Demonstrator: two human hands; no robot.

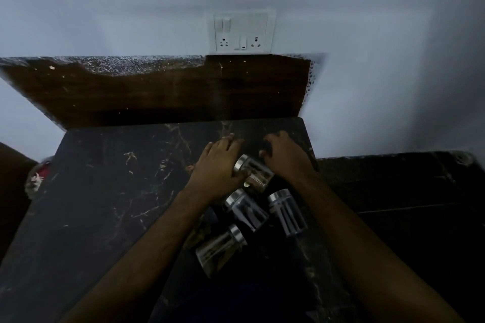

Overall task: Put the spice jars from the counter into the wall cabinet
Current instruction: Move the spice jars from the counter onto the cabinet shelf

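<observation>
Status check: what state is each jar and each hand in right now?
Far jar: on its side, between both hands.
Middle jar: lid on, on counter.
Right jar: lid on, on counter.
Near jar: lying down, untouched.
Left hand: touching far jar.
Right hand: fingers curled, grip unclear.

- Your left hand (219, 165) and right hand (284, 156) rest either side of a tilted glass spice jar (253, 173) on the dark marble bench (105, 191).
- Three more jars (246, 208) lie just nearer you.
- A white socket panel (242, 31) is on the wall.
</observation>
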